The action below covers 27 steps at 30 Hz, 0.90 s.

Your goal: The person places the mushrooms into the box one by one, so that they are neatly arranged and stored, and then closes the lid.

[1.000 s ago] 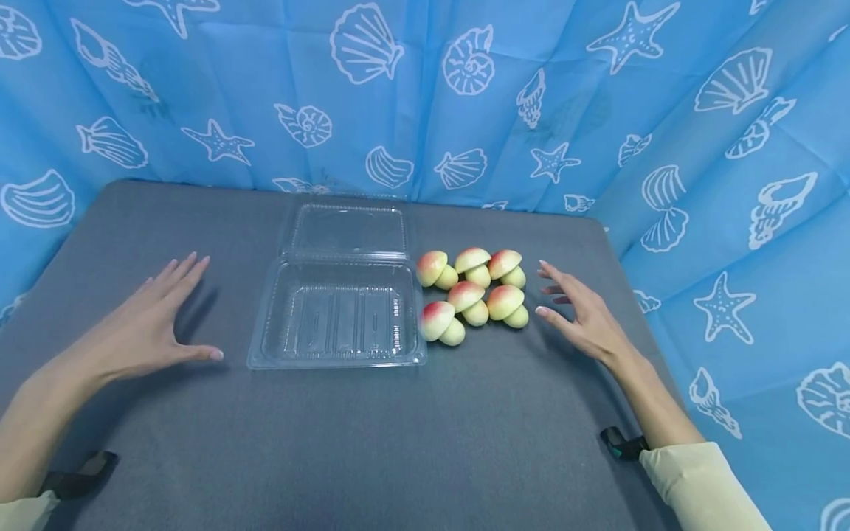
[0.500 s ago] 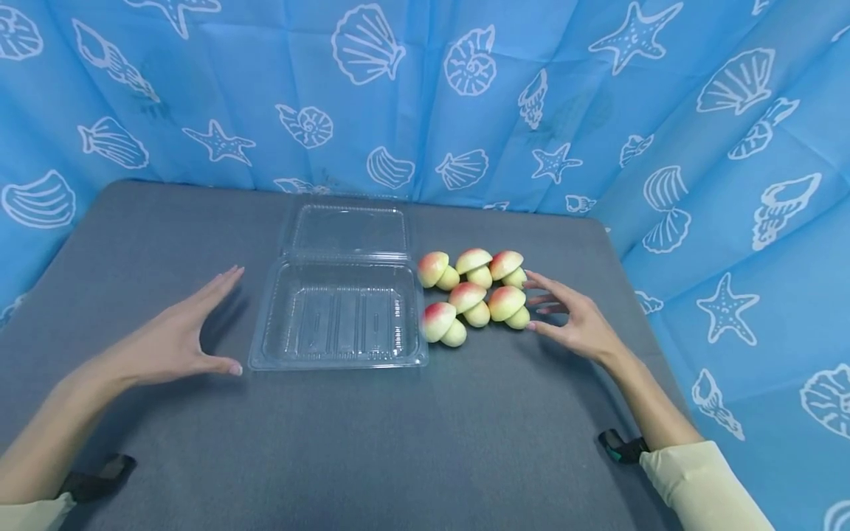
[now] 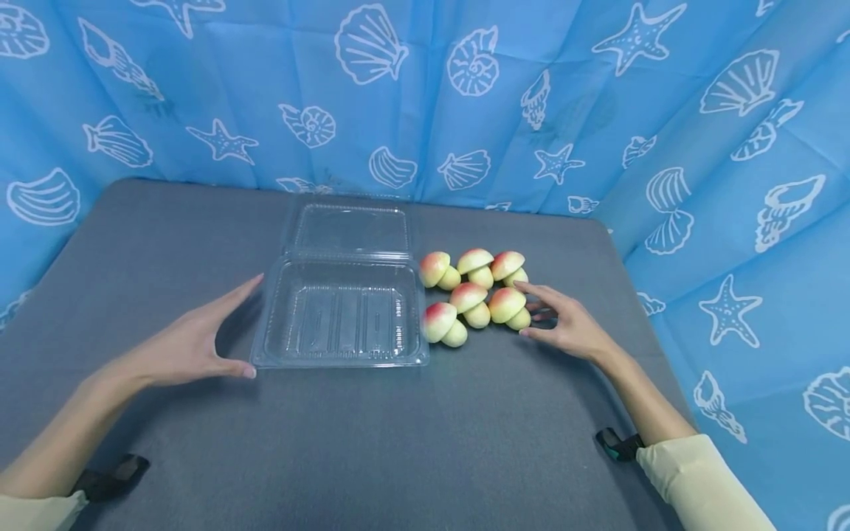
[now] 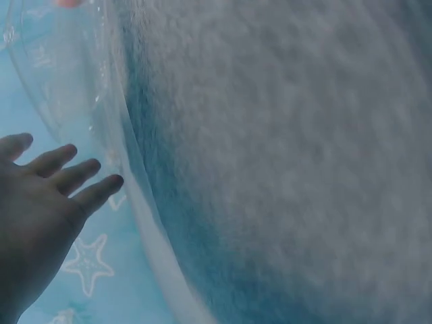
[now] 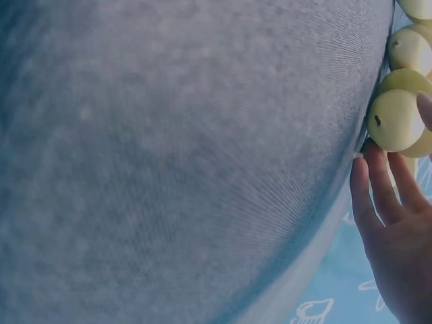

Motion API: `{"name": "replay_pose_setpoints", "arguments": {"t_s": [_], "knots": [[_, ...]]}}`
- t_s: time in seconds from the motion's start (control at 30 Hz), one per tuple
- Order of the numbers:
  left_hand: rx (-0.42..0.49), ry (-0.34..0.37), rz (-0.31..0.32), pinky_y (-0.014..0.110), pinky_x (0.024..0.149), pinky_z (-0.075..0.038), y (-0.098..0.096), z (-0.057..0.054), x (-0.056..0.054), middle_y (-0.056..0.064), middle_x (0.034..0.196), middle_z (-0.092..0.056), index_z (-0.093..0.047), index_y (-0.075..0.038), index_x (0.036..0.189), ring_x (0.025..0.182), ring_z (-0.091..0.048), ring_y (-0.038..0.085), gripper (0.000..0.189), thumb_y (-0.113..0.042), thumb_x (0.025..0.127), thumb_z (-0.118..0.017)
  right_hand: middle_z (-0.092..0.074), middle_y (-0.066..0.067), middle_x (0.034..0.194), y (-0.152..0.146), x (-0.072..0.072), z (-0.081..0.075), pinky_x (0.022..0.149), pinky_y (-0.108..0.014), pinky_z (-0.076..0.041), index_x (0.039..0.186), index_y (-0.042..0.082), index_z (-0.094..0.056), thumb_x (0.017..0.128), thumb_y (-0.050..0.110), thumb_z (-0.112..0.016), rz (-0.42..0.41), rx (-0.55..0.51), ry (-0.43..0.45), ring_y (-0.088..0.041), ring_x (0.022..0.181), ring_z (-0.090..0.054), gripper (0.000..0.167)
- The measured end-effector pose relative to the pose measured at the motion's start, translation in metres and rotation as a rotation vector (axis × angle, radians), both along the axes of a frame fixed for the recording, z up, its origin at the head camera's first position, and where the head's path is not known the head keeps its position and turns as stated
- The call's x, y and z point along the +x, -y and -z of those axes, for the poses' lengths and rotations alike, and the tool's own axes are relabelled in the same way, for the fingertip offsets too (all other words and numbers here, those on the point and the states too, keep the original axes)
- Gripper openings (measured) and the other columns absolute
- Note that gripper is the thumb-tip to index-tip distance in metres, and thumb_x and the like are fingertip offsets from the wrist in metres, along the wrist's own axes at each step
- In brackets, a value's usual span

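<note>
A clear plastic clamshell box [image 3: 340, 363] sits on the grey table with its lid [image 3: 352, 230] folded back. My left hand [image 3: 189, 346] is at its left side, thumb and fingers spread, fingertips right at the rim. In the left wrist view, the fingers of that hand [image 4: 40, 216] are spread near the transparent plastic [image 4: 61, 74]. Several toy mushrooms with red-and-yellow caps lie in two rows right of the box. At the front right mushroom [image 3: 507, 304], my right hand [image 3: 567, 324] has fingers and thumb apart; in the right wrist view its fingertips are beside a pale stem [image 5: 395, 121].
The grey cloth-covered table [image 3: 398, 442] stretches toward the person. Behind it and along the right hangs a blue curtain [image 3: 412, 96] with white shells and starfish. The back left mushroom [image 3: 434, 269] and front left mushroom [image 3: 440, 322] sit close against the box's right side.
My left hand has moved right, up to the box's left edge. My right hand has moved left, to the front right mushroom. The box and mushrooms have stayed in place.
</note>
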<state>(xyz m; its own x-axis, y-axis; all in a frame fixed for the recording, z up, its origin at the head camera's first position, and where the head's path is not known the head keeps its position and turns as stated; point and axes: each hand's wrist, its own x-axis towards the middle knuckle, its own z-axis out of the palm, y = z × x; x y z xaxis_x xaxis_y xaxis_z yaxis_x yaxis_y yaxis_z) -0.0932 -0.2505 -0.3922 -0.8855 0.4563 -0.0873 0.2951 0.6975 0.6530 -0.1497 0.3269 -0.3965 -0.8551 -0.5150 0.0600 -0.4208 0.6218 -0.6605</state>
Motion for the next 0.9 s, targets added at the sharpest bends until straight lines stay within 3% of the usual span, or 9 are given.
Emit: {"name": "replay_pose_setpoints", "arguments": {"t_s": [0.3,0.63,0.77,0.9], "knots": [[0.039,0.037,0.042,0.075,0.107,-0.020,-0.010,0.003,-0.005,0.021,0.164,-0.013,-0.003,-0.032,0.161,0.144,-0.019,0.053,0.121,-0.044,0.074,-0.087,-0.053,-0.026,0.131,0.018,0.006,-0.017,0.081,-0.057,-0.056,0.144,-0.005,-0.045,0.081,-0.007,-0.077,0.008,-0.010,0.015,-0.043,0.104,-0.063,0.071],[0.042,0.028,0.056,0.074,0.108,-0.021,-0.012,0.007,-0.005,0.020,0.164,-0.013,-0.004,-0.030,0.161,0.144,-0.020,0.051,0.118,-0.044,0.076,-0.085,-0.053,-0.017,0.139,0.002,-0.004,0.005,0.080,-0.044,-0.058,0.148,0.009,-0.046,0.084,0.008,-0.080,0.025,-0.009,0.025,-0.031,0.103,-0.065,0.072],[0.033,0.024,0.059,0.072,0.108,-0.022,-0.012,0.008,-0.005,0.020,0.164,-0.015,-0.006,-0.028,0.161,0.144,-0.021,0.051,0.116,-0.045,0.077,-0.084,-0.051,-0.019,0.142,0.000,-0.004,0.006,0.080,-0.046,-0.058,0.148,0.007,-0.046,0.084,0.007,-0.080,0.022,-0.042,0.035,-0.033,0.104,-0.064,0.072],[0.033,0.011,0.063,0.071,0.109,-0.023,-0.012,0.009,-0.004,0.020,0.163,-0.018,-0.008,-0.027,0.161,0.144,-0.022,0.050,0.113,-0.044,0.078,-0.084,-0.050,-0.019,0.142,-0.002,-0.005,0.005,0.079,-0.039,-0.058,0.149,0.007,-0.045,0.085,0.003,-0.078,0.026,-0.068,0.064,-0.032,0.102,-0.063,0.072]]}}
